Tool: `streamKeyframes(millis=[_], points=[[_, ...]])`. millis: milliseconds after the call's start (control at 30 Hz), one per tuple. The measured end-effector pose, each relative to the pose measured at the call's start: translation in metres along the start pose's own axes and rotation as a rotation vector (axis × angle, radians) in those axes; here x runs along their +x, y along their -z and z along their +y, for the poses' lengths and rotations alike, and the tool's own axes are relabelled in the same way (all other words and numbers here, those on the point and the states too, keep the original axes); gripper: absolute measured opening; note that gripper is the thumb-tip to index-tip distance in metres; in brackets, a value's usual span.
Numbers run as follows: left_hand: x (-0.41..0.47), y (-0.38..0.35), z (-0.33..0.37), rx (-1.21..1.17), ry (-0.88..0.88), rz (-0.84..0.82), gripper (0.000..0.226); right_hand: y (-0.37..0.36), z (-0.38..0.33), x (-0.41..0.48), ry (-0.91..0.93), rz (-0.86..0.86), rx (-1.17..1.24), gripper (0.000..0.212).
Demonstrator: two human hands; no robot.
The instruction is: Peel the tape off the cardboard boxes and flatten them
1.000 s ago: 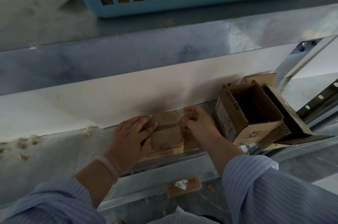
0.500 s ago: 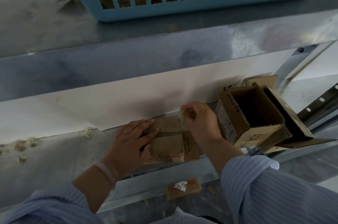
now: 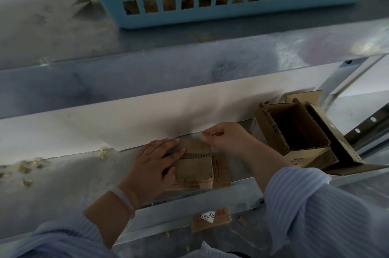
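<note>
On the near metal shelf [image 3: 63, 184], the left hand [image 3: 151, 169] presses flat on a small flattened brown cardboard box [image 3: 193, 165]; the right hand [image 3: 225, 137] pinches its clear tape [image 3: 200, 136]; rightward, an open brown carton [image 3: 294, 131] stands unflattened.

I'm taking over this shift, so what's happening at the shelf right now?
A person is stripping tape from a flattened box on the shelf. The left hand presses that box down while the right hand pinches the tape at its far edge. An open box stands to the right, not yet flattened.
</note>
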State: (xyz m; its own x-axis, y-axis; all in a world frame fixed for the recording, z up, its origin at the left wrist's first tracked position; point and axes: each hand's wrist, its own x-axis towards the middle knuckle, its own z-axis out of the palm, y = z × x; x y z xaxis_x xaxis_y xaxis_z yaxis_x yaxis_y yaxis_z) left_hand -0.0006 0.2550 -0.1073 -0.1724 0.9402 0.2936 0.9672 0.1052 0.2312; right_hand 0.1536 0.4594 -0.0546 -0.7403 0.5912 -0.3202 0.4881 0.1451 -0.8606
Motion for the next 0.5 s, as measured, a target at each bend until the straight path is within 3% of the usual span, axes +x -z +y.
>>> streamKeyframes(millis=[200,300,400,500], points=[[0.003,-0.005,0.018,-0.045,0.145,0.046,0.043,-0.006,-0.005,0.005,0.045,0.100,-0.226,0.018],[0.001,-0.007,0.017,-0.027,0.139,0.054,0.044,-0.012,0.005,0.010,0.000,0.177,-0.100,0.005],[0.000,-0.008,0.015,-0.032,0.122,0.057,0.044,-0.016,0.015,0.014,-0.109,0.242,0.164,0.012],[0.001,-0.007,0.016,-0.040,0.125,0.054,0.044,-0.020,0.027,0.013,-0.058,0.283,0.026,0.012]])
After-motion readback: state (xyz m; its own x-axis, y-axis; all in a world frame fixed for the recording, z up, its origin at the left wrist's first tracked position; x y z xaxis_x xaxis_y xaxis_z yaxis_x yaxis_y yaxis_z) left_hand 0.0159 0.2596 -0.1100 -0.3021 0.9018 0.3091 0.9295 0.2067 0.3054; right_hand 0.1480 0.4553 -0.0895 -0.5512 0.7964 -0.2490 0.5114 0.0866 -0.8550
